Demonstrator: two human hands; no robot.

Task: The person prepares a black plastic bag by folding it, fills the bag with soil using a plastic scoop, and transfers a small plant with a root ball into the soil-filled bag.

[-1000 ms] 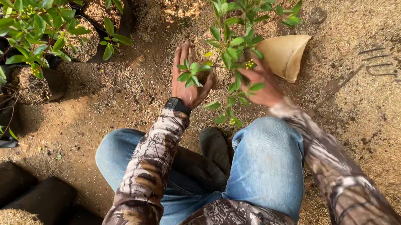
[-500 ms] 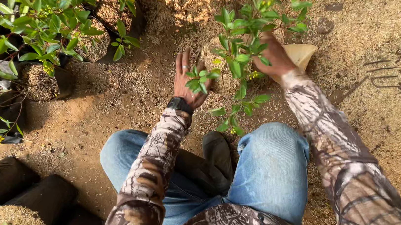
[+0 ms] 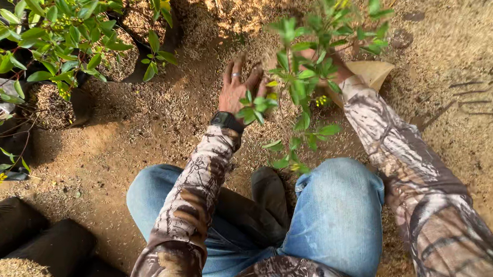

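A small green-leaved sapling (image 3: 307, 77) with tiny yellow flowers stands between my knees, in front of me. My left hand (image 3: 240, 87), with a ring and a dark wristwatch, rests flat with fingers spread on the dry husk-covered soil beside the sapling's base. My right hand (image 3: 334, 68) reaches past the sapling and is mostly hidden by its leaves. It lies at a tan scoop-shaped container (image 3: 374, 73) on the ground; I cannot tell whether it grips it.
Potted plants (image 3: 60, 48) in black grow bags stand at the upper left. Several filled black bags (image 3: 22, 272) lie on their sides at the lower left. Rake-like marks (image 3: 468, 97) score the soil on the right.
My right hand moved forward from the sapling's stem to the tan scoop. My left hand shifted slightly forward, staying flat on the soil. The view tilted a little.
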